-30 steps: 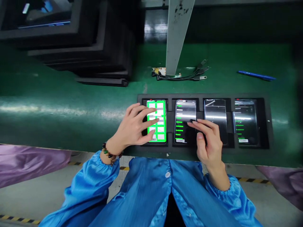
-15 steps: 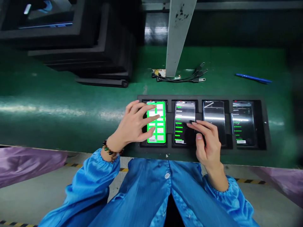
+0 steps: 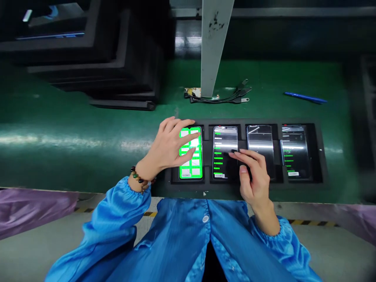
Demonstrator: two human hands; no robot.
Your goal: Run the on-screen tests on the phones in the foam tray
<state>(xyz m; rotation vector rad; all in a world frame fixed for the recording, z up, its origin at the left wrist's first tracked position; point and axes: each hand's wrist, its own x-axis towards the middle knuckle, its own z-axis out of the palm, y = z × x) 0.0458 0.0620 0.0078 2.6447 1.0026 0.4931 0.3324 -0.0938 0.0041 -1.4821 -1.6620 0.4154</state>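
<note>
Where the view starts, far left: a stack of black trays (image 3: pixel 88 58) at the back of the green worktop (image 3: pixel 58 129); its top and left side are cut off, and what lies in the topmost tray is too dark to tell.
Bracelet: a bead bracelet (image 3: pixel 139 179) on the left wrist, partly tucked against the blue sleeve cuff.
Left hand: the left hand (image 3: pixel 167 150) is open and flat with fingers spread, gripping nothing; its fingertips lie over the screen of the first phone.
First phone: the first phone (image 3: pixel 192 158) sits in the leftmost slot, showing a bright green grid; its left edge and upper left corner are hidden by the fingers.
Post: a grey post (image 3: pixel 213 47) stands behind the tray, top cut off.
Cables: a bundle of black cables (image 3: pixel 223 97) at the foot of the post; the plugs are too small to identify.
Second phone: the second phone (image 3: pixel 225 150), in the next slot, has a dark screen with green lines too small to read.
Right hand: the right hand (image 3: pixel 254 178) is loosely open and holds nothing; its fingertips reach the second phone's right edge, contact unclear.
Third phone: the third phone (image 3: pixel 261 145) is dark with glare, its lower part hidden by the right hand.
Fourth phone: the fourth phone (image 3: pixel 295 150) has dim, illegible text.
Tray: a black foam tray (image 3: pixel 320 156) holds all four phones.
Pen: a blue pen (image 3: pixel 305 98) lies well apart on the worktop.
</note>
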